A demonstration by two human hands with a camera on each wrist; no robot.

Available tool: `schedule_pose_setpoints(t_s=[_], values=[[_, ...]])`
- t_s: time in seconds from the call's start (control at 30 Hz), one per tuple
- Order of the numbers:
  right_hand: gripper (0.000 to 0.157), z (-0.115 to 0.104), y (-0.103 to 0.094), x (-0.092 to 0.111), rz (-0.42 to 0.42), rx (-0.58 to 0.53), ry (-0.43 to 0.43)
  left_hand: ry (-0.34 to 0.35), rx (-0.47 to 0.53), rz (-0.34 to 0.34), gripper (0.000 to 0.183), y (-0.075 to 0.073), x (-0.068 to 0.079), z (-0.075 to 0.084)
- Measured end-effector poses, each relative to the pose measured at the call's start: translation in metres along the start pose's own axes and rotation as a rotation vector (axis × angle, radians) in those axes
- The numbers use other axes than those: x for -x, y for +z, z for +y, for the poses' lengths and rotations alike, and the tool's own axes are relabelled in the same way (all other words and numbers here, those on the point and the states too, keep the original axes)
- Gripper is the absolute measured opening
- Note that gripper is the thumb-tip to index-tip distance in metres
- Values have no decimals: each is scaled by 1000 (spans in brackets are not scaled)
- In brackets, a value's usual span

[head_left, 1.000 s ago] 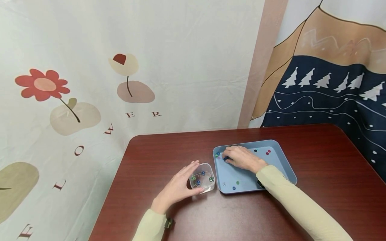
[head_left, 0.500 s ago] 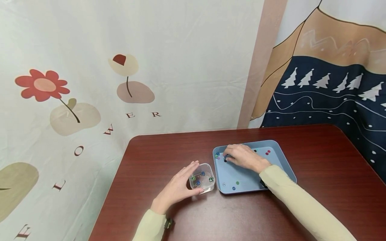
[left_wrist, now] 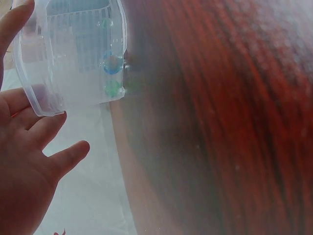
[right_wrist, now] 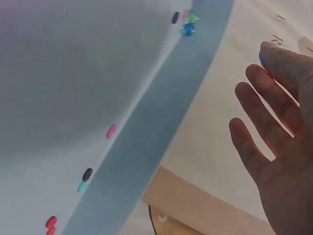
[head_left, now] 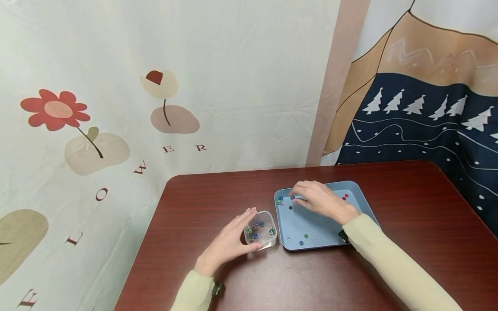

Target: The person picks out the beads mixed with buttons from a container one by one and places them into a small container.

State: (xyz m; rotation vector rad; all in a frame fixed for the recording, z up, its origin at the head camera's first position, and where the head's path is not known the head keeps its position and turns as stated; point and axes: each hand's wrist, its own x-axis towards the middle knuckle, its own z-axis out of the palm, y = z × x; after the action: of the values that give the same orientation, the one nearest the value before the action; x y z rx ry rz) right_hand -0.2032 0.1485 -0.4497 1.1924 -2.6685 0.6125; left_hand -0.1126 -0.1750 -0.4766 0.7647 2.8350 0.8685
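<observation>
My left hand (head_left: pixel 229 244) holds a small clear plastic box (head_left: pixel 266 243) on the table, thumb on the near side and fingers on the far side. Several blue and green glass marbles lie inside, among them a blue marble (head_left: pixel 262 223); a green marble (left_wrist: pixel 113 88) shows through its wall in the left wrist view. Over the far left part of a blue tray (head_left: pixel 323 233), my right hand (head_left: pixel 324 199) pinches another blue marble (right_wrist: pixel 262 59) between thumb and index finger. Its other fingers are spread, holding nothing.
The tray holds a marble cluster (head_left: pixel 280 201) in its far left corner, a dark piece (head_left: pixel 290 207), a green piece (head_left: pixel 306 236), a near blue marble (head_left: pixel 301 243) and red pieces (head_left: pixel 345 197). A printed curtain (head_left: pixel 249 86) hangs behind the brown table (head_left: pixel 218 194).
My right hand has lifted from the tray floor and shifted slightly back and right with the blue marble, leaving the dark piece in view. My left hand and the box stay put.
</observation>
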Motion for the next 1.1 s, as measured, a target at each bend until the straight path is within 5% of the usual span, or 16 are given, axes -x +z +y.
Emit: schedule_pose_setpoints(t_s=[0.5,0.77,1.1], values=[[22,-22,-12,8,52,-24,-11,2,10,1,93,0,0,0],[22,-38,-5,9,129,-57,-104,10,22,-3,93,-2,0,0],[22,-59,7,9,135,-84,-112,1,23,-8,93,-3,0,1]])
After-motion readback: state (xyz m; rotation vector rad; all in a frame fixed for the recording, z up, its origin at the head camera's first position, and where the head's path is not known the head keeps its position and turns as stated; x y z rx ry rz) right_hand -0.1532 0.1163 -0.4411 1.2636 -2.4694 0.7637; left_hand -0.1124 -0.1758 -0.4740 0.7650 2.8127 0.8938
